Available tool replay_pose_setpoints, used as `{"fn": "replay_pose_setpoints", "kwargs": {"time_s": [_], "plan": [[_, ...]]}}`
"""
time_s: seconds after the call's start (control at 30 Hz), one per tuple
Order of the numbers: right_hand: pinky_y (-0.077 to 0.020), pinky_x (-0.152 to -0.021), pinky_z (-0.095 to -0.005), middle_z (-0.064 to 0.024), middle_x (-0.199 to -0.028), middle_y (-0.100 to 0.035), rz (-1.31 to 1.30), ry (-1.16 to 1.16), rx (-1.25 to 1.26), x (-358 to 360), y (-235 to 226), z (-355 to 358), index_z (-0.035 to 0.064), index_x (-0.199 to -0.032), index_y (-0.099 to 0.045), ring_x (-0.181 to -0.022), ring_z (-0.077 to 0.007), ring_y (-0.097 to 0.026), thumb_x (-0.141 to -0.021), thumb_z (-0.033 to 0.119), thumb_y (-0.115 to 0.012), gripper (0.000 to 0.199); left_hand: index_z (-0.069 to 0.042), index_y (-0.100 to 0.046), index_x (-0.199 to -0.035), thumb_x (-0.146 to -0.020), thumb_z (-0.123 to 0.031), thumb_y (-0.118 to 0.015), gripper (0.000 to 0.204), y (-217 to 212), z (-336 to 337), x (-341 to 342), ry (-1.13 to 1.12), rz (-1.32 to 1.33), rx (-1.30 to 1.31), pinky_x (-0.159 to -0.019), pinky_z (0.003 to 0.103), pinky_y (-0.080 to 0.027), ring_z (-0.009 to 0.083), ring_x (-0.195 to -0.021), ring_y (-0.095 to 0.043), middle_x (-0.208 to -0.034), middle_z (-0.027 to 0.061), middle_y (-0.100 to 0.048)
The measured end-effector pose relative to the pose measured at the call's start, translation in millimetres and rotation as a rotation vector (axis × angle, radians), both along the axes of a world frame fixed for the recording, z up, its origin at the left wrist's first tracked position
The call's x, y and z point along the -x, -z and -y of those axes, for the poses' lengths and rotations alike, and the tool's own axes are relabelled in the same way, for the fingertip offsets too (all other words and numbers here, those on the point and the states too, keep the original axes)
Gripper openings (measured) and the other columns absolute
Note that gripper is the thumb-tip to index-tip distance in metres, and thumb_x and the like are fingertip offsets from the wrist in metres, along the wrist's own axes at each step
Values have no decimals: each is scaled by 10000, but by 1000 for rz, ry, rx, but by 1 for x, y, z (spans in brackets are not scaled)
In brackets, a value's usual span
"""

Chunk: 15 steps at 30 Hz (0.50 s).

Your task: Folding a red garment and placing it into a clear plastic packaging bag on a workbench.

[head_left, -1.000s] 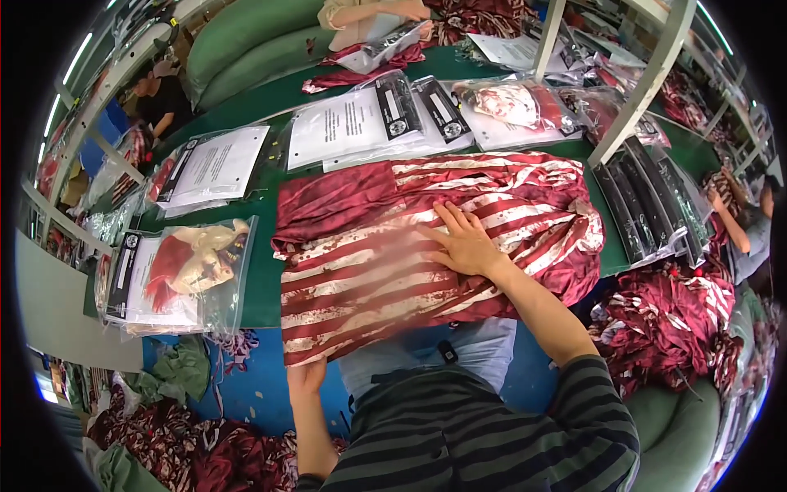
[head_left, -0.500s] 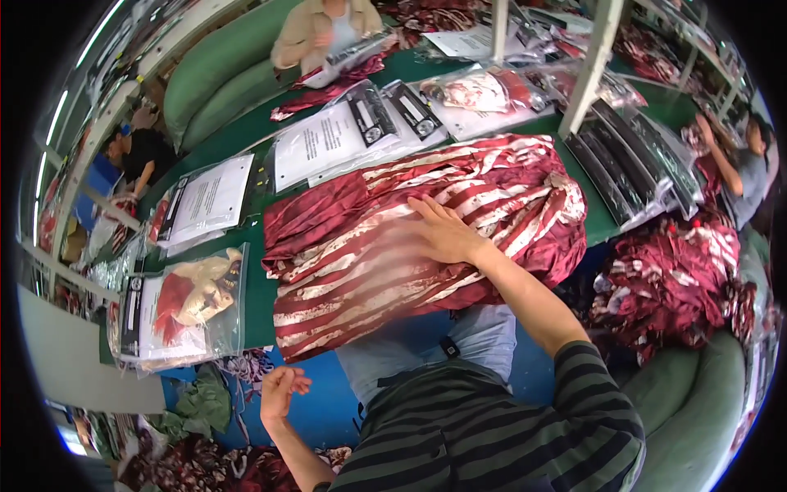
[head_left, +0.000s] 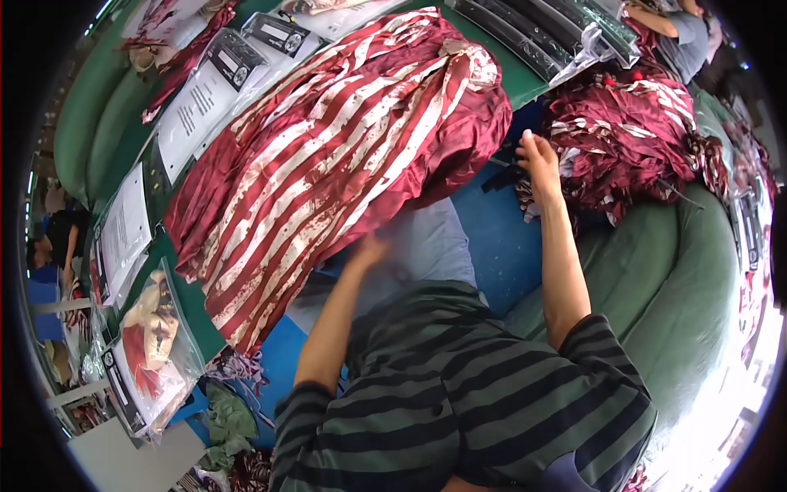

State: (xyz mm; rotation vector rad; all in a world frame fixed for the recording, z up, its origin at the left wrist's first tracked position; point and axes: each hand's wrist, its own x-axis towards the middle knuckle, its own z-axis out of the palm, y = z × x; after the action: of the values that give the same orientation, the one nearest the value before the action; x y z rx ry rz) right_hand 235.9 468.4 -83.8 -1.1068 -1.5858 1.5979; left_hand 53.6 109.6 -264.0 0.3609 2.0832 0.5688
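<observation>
A red-and-white striped satin garment (head_left: 328, 156) with dark red sides and brownish blotches lies spread over the table's near edge. My left hand (head_left: 373, 248), smeared by motion, is at the garment's lower edge above my lap; whether it grips the cloth cannot be made out. To the right of the garment, my right hand (head_left: 539, 160) is raised with loosely bent fingers and nothing visible in them. It is nearest to a heap of similar dark red and white garments (head_left: 619, 135), apart from the striped one.
Flat clear bags with printed sheets (head_left: 197, 115) lie along the green table (head_left: 176, 291). One bag (head_left: 156, 344) holds a red and cream item. Black packages (head_left: 525, 37) sit at the far right. A green padded seat (head_left: 631, 262) is at my right. Other people work nearby.
My view has turned to the right. My right hand has left the garment's top and moved right, off the cloth. My left hand has come in to the garment's lower edge.
</observation>
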Motion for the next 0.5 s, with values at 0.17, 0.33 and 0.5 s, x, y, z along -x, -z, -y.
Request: {"fn": "replay_pose_setpoints", "kwargs": {"time_s": [0.17,0.33,0.5], "plan": [[-410,-942,-278,-52,-1087,-630,-117,-152,224,29,4,5,33,-1202,-625,-953,-132,-588,-982,404,-643,431,32,-550,-1265,-845,-208,-618,488,165,-61,6,201,-326,-16,-892,504,-520,457,-1054,-632,-1208,290,-620],[-426,-691,-191,5,-866,-646,-124,-227,90,53,-13,4,39,-1001,-683,-727,-82,-550,-964,241,-675,205,50,-614,-1162,-911,-186,-516,358,112,-57,-16,106,-747,-475,-822,545,-525,487,-935,-656,-1046,303,-674],[-427,-644,-179,-43,-869,-644,-46,-237,-114,42,-54,-12,12,-1041,-653,-719,-92,-549,-946,163,-667,179,5,-652,-1038,-865,-108,-535,237,-155,22,-59,-36,-581,-666,-692,450,-493,451,-798,-641,-924,231,-707]]}}
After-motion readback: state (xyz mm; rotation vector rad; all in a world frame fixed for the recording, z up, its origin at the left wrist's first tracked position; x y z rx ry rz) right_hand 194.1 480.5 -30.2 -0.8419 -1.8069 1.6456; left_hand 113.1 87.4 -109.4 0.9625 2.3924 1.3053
